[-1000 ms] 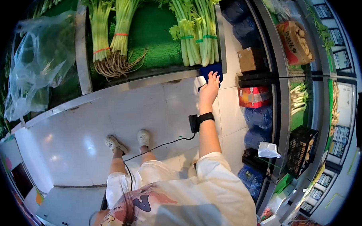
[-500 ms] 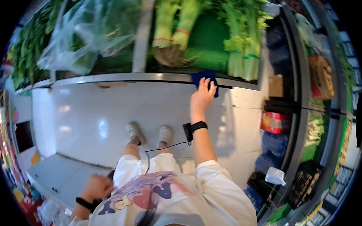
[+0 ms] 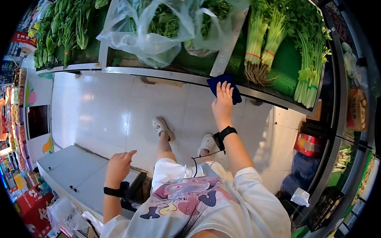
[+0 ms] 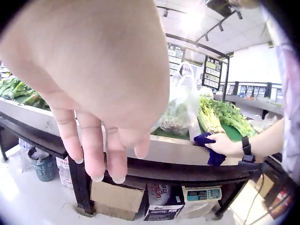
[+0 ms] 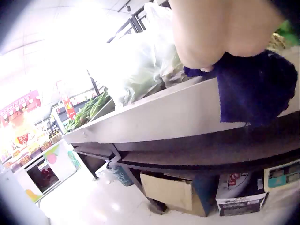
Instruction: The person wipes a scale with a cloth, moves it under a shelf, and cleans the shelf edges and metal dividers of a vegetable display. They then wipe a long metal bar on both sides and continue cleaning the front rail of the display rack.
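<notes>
My right hand [image 3: 223,101] holds a dark blue cloth [image 3: 212,84] against the metal front edge [image 3: 179,76] of the vegetable stand, its fingers lying over the cloth. In the right wrist view the cloth [image 5: 255,91] drapes down the front of that edge, with the fingers mostly hidden behind the hand. My left hand [image 3: 119,167] is held in the air by my body with nothing in it; its fingers [image 4: 93,150] extend loosely in the left wrist view. Celery bunches [image 3: 260,50] tied with red bands lie just beyond the cloth, roots toward me.
Clear plastic bags [image 3: 160,34] cover greens left of a metal divider [image 3: 229,45]. More celery [image 3: 308,72] lies at the stand's right end. Below the stand are a cardboard box [image 4: 115,199] and a scale [image 4: 201,197]. A grey cabinet [image 3: 83,174] stands at left, shelves at right.
My right hand and the cloth have moved left along the edge, from the celery at the right end to near the divider. My left hand has risen into view, and the head view has shifted left.
</notes>
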`<state>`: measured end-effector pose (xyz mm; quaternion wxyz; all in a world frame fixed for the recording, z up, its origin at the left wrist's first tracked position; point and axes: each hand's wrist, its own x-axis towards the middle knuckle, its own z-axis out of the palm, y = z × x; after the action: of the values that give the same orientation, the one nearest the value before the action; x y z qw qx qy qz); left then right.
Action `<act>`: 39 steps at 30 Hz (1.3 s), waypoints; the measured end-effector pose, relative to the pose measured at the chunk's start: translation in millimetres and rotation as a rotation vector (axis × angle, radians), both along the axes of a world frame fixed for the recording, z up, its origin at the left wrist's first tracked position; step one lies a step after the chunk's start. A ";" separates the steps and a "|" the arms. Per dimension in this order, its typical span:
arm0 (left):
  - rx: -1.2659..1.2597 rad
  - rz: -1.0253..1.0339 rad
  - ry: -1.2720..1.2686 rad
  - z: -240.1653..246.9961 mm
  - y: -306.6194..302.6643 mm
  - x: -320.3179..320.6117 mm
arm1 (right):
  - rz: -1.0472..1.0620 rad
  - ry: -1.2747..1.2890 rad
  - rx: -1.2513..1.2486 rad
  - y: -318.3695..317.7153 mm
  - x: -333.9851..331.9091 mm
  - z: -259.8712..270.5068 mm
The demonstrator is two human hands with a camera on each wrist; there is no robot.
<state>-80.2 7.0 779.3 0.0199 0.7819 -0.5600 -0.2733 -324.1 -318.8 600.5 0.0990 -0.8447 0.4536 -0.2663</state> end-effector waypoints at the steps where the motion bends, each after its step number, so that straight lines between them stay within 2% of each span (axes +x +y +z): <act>1: -0.012 0.000 0.030 -2.3 4.0 14.9 | -0.021 0.002 0.005 4.5 12.2 -0.9; 9: -0.092 0.064 0.047 -19.3 62.1 144.3 | -0.304 -0.099 0.076 28.9 52.4 3.3; 12: -0.013 0.069 0.016 -19.7 79.9 184.4 | -0.396 -0.097 0.115 36.3 60.3 4.8; 16: -0.062 -0.009 0.018 -30.4 68.3 222.8 | -0.321 -0.170 0.219 61.0 87.0 24.8; 18: -0.103 -0.071 0.002 -33.8 47.2 233.3 | -0.298 -0.329 0.277 73.8 99.0 9.4; 20: -0.132 -0.125 0.002 -35.1 19.2 235.6 | -0.557 -0.608 0.662 81.9 110.7 13.0; 21: -0.138 -0.152 0.008 -33.3 3.7 235.3 | -0.500 -0.810 0.607 82.6 114.1 15.8; 24: -0.188 -0.256 0.020 -27.9 -44.6 226.5 | -0.626 -0.981 0.563 79.2 112.6 31.6; 27: -0.293 -0.338 0.049 -23.4 -86.8 202.7 | -0.670 -0.819 0.419 65.5 100.0 67.6; 30: -0.308 -0.324 0.183 -18.2 -138.8 163.5 | -0.597 -0.497 0.104 46.6 78.1 70.5; 31: -0.404 -0.321 0.314 -28.2 -157.5 149.2 | -0.552 -0.402 0.182 43.6 68.1 67.6; 33: -0.424 -0.347 0.355 -28.7 -196.7 112.0 | -0.386 -0.288 0.162 36.8 57.9 34.2; 35: -0.628 -0.411 0.429 -60.9 -236.4 81.5 | -0.289 -0.176 0.103 40.2 60.0 11.6; 37: -0.297 -0.341 0.449 -68.0 -284.8 53.5 | -0.296 -0.184 0.136 46.8 69.0 14.2; 39: -0.368 -0.218 0.583 -101.5 -327.7 29.0 | -0.274 -0.192 0.133 40.7 81.3 15.2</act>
<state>-51.3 -320.7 677.8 0.2899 0.5903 -0.6506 -0.3798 -242.7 -278.1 615.6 0.1605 -0.7374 0.5694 -0.3260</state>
